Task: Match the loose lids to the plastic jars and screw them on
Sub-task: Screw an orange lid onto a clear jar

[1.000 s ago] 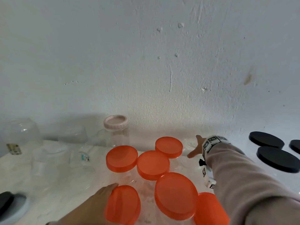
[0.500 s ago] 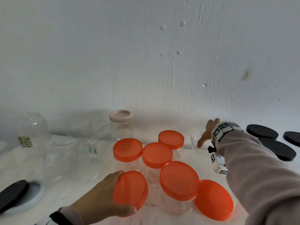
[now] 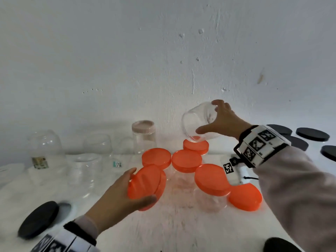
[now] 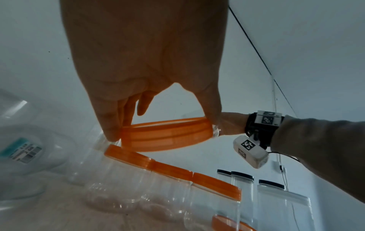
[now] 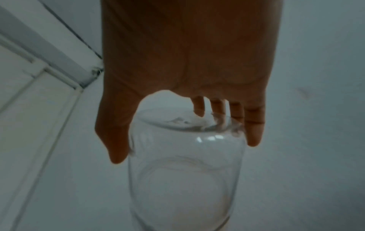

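1. White wall (image 3: 127, 60) and a pale tabletop (image 3: 181, 224) frame a cluster of orange-lidded jars (image 3: 186, 160), with bare clear jars (image 3: 83, 168) to the left and black-lidded jars (image 3: 311, 134) to the right.
2. Right hand (image 3: 224, 122) holds a clear jar (image 3: 199, 121) off the table, above the farthest orange-lidded jar; thumb on one side, fingers curled over the other, gripping near one end.
3. Left hand (image 3: 116, 195) pinches an orange lid (image 3: 145, 184) by its rim, tilted, near the front of the cluster.
4. Key relation: the jar lies up, away and to the right of the lid, its long axis tipped well off vertical. Judging by this, the jar must come down and toward the lid hand, mouth turned to face it.
5. Hard to tell: which end of the jar is the mouth. From the right wrist view the fingers (image 5: 254, 125) sit at a rim-like end, but clear plastic blurs it.
6. Threads, and whether this lid fits this jar, cannot be made out. One more orange lid (image 3: 244, 197) lies flat at the right of the cluster.
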A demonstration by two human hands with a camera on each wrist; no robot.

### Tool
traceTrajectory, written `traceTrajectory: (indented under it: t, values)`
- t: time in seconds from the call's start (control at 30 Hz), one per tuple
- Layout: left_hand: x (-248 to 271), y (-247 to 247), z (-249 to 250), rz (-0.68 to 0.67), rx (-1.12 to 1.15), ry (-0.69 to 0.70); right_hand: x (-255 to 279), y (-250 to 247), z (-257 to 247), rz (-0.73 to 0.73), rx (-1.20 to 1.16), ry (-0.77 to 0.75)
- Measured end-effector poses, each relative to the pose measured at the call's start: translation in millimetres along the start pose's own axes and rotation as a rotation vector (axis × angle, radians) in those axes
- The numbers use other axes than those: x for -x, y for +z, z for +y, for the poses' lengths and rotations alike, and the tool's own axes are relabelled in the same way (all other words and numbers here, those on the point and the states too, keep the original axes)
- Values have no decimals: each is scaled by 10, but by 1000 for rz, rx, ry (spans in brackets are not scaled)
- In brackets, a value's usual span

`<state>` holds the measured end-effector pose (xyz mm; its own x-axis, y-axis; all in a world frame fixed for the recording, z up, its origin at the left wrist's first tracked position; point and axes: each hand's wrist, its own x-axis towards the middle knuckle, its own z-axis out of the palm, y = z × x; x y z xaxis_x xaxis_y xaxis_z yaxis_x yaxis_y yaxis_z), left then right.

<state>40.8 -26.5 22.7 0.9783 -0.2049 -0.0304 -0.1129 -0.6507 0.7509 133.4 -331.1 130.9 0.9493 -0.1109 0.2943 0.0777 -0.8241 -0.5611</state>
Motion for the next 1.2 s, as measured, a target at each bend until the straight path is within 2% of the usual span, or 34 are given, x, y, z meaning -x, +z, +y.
traceTrajectory:
  t: [0.17,0.37,0.43,0.6,0.77,0.93,1.2]
  values:
    - [117,-283,-133,125,206,21,552,186,-380,-141,-258,-55]
    - [267,-468,-215,201,367,-2,1083,649,-567,-186,-253,-68]
    - [319,-502,-226,190,377,-15,1204,814,-585,-217,-162,-30]
    - [412,-553,-273,165,379,-14,1402,1087,-626,-391,-109,76]
    - [436,-581,-367,136,388,-1,1549,1305,-709,-419,-19,83]
    - [418,-568,-428,124,355,19,1652,1552,-751,-486,-39,135]
    - [368,-510,-405,55,284,62,1798,1728,-711,-506,-185,164]
